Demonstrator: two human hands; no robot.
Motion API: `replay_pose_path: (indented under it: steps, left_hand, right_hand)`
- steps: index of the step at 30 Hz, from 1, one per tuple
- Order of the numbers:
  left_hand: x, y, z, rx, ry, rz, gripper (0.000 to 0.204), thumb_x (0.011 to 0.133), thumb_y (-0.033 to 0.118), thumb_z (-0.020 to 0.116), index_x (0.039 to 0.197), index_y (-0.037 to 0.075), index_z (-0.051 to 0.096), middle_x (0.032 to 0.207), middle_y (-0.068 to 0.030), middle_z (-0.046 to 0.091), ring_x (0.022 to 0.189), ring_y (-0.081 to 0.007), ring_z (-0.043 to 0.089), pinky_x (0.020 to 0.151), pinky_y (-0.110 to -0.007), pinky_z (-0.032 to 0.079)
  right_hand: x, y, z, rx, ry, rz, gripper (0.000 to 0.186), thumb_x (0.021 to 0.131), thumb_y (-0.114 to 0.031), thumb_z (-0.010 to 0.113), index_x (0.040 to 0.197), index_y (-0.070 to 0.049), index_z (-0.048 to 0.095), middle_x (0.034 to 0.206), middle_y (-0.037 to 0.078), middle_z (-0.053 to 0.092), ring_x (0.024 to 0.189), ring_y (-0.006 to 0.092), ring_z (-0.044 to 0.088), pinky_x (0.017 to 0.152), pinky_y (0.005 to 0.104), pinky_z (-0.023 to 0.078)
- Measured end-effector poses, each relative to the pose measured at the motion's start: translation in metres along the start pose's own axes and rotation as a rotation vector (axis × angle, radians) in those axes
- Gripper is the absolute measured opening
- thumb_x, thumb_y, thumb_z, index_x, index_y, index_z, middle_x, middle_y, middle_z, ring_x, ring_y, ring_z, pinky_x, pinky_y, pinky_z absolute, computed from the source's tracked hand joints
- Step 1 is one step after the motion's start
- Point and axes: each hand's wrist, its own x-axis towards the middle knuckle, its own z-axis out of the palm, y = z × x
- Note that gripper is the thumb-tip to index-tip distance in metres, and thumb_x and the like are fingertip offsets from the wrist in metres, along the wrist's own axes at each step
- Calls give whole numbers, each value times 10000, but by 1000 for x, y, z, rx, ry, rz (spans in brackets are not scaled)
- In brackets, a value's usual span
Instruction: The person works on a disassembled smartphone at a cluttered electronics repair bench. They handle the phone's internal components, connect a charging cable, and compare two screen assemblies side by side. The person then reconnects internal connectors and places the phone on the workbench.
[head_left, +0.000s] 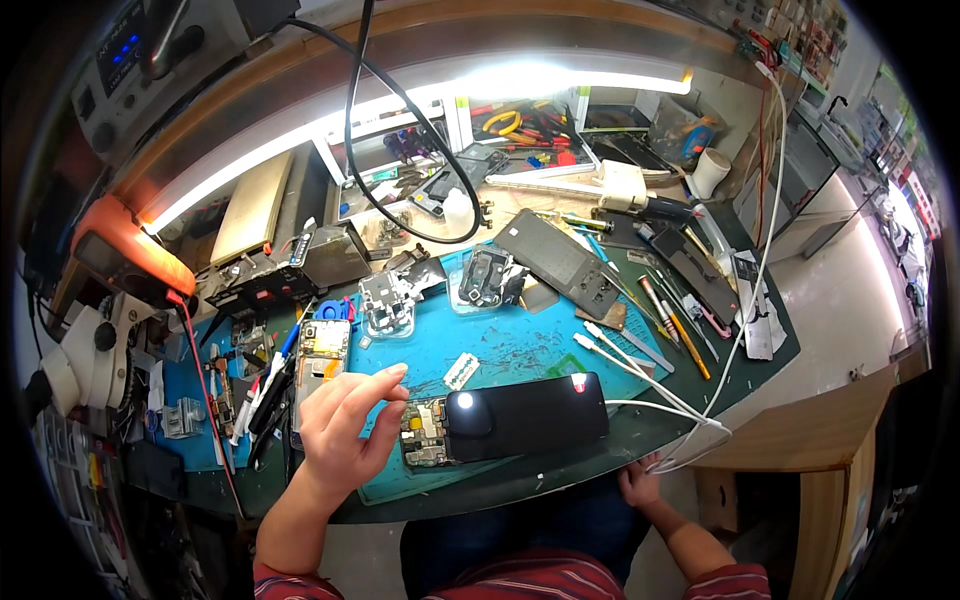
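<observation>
- The left hand [345,425] hovers over the blue cutting mat [520,345] on the table [560,465], fingers loosely curled, thumb and forefinger near each other; whether anything tiny sits between them cannot be told.
- Just right of that hand lies the opened black smartphone [530,415], flat on the mat's near edge, its green circuit board [425,435] exposed at the left end and a bright glare spot on its back.
- The right hand [640,485] rests at the table's front edge, fingers bent over the rim beside a white cable [690,440]; it grips nothing that can be made out.
- A small white label strip [461,370] lies on the mat just beyond the phone.
- Two white cotton swabs [625,355] lie to the right of the strip.
- A second dismantled phone with yellow board [322,350] lies beyond the left hand.
- A dark grey phone back panel [560,262] lies farther back on the table.
</observation>
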Motion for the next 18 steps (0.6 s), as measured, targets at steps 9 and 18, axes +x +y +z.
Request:
replay_pose_path:
  steps: [9, 18]
  left_hand:
    - [13, 14, -13, -24, -562, -188, 1078, 659, 407, 957, 1537, 33, 456, 1341, -148, 632, 1209, -369, 594, 1047, -463, 460]
    - [15, 16, -17, -61, -722, -228, 1026, 696, 283, 942, 1552, 26, 439, 1322, -182, 606, 1204, -386, 579, 1026, -451, 477]
  right_hand:
    - [-21, 17, 22, 53, -33, 90, 350, 838, -190, 659, 1165, -78, 715, 1297, 192, 630, 1271, 470, 525, 1138, 636, 347]
    - [-35, 30, 27, -102, -148, 63, 489, 924, -260, 663, 1367, -59, 610, 1397, 277, 553, 1266, 518, 511, 1110, 584, 379]
